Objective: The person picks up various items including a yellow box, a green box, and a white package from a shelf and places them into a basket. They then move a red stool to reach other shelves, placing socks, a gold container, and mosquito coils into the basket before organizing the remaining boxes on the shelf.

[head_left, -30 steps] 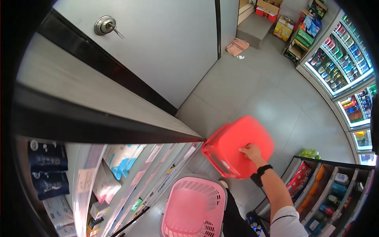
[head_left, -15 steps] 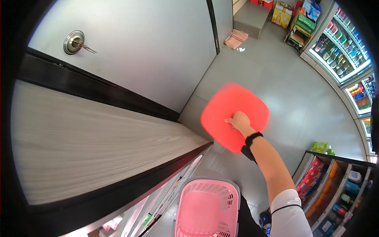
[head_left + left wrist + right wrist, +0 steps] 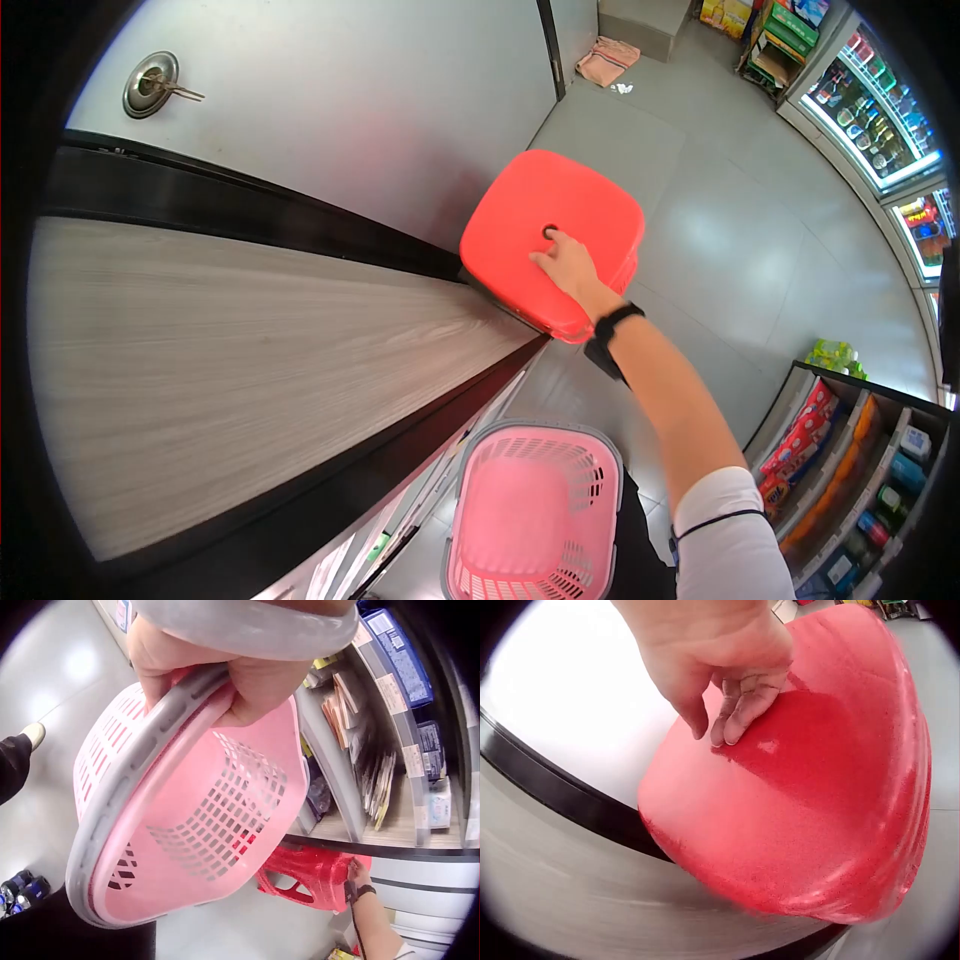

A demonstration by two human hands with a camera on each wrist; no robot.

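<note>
A red plastic stool (image 3: 585,200), its seat upward, is beside the end of the wood-grain shelf unit in the head view. My right hand (image 3: 570,268) is at the small round hole in the seat, index fingertip at its edge. From the right wrist view, the fingers of that hand (image 3: 731,671) curl down toward the seat (image 3: 780,817), the thumb apart. Whether a fingertip is inside the hole is hidden. A pink basket (image 3: 525,500) hangs below, empty inside. In the left wrist view my left hand (image 3: 225,679) grips its grey handle (image 3: 127,776).
A grey door (image 3: 350,90) with keys in its lock stands at the upper left. Grey tiled floor (image 3: 720,200) stretches right of the stool. Stocked shelves (image 3: 850,450) are at the lower right, lit drink coolers (image 3: 870,115) and boxes (image 3: 785,35) beyond.
My right hand and the red stool have moved left and up in the head view, to the end of the shelf unit. The wood-grain top shows more than at first.
</note>
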